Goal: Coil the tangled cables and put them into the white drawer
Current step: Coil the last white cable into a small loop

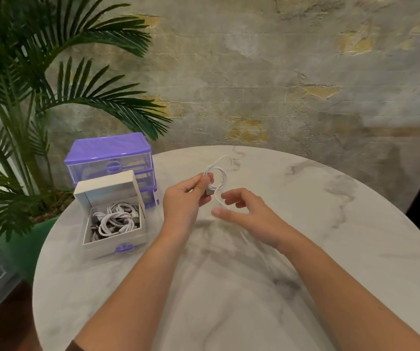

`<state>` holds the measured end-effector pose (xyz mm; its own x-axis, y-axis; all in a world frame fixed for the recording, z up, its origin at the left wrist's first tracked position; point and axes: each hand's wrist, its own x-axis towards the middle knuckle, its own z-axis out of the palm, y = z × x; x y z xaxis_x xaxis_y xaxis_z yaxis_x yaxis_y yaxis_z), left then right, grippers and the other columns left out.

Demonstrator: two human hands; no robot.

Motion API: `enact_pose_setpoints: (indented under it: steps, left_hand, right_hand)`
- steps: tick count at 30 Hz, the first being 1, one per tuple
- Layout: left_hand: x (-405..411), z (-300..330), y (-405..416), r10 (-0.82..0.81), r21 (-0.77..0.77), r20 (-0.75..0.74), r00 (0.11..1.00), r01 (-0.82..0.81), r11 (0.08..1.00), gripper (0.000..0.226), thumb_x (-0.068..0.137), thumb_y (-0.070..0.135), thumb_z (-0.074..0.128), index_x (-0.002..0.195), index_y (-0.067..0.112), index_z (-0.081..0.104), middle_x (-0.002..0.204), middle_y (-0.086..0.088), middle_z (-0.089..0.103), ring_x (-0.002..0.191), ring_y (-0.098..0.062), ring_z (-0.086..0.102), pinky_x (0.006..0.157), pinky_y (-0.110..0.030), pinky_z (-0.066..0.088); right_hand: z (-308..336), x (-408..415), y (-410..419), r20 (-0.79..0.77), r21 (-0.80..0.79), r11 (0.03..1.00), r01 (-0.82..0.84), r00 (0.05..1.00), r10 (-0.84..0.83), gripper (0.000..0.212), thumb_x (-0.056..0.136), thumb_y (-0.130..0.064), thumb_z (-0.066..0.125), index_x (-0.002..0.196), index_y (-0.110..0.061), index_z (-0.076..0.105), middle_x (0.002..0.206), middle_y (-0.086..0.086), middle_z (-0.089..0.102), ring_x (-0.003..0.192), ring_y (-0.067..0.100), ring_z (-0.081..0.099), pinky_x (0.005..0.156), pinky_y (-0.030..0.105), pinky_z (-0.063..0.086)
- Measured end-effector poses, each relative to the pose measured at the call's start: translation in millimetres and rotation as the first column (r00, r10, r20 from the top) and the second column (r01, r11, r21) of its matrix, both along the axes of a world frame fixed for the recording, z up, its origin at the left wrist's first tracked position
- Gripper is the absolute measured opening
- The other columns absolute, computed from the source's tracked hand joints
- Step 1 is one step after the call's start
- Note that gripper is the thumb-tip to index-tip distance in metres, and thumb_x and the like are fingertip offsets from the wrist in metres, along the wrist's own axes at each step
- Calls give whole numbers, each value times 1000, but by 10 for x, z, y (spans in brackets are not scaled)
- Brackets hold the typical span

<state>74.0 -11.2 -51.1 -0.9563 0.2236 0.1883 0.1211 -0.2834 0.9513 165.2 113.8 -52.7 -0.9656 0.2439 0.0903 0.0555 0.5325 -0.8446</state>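
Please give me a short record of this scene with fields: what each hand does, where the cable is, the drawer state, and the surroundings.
left hand: pinches the coiled part of the white cable
right hand: fingers loosely curled beside the cable's loose end; contact unclear
white drawer: out on the table, open, holds coiled cables
table: round, marble pattern
behind drawer: purple organizer, plant

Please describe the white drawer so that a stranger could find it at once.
On the round marble table, look at its left edge, in front of the purple drawer unit. The white drawer stands there pulled out, open on top, holding coiled white cables; only it is opaque white.
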Motion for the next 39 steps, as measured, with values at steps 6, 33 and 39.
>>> enact_pose_setpoints:
  steps: [6,33,39]
  left_hand:
    - [69,-1,46,-96,-19,-1,995,96,995,25,90,11,63,112,1,69,91,-4,74,80,-10,68,73,-22,58]
    - [102,13,61,-137,-8,5,991,137,991,14,93,17,60,98,12,73,84,1,74,81,-13,71,74,-22,58]
    - [63,39,6,-139,17,17,990,139,990,20,95,18,57,105,5,70,91,-5,73,80,-13,70,68,-21,57]
  right_hand:
    - [11,-70,-55,-137,-252,967,34,988,-71,18,83,-41,73,78,-24,73,76,-11,69,74,2,60,75,21,43]
    - [9,-128,69,-294,-242,958,157,929,-226,12,86,-33,72,89,-22,75,74,-3,71,73,11,60,74,29,47]
    - [53,-62,111,-286,-357,934,5,951,-115,8,86,-19,72,92,-18,76,70,4,68,67,9,57,64,15,46]
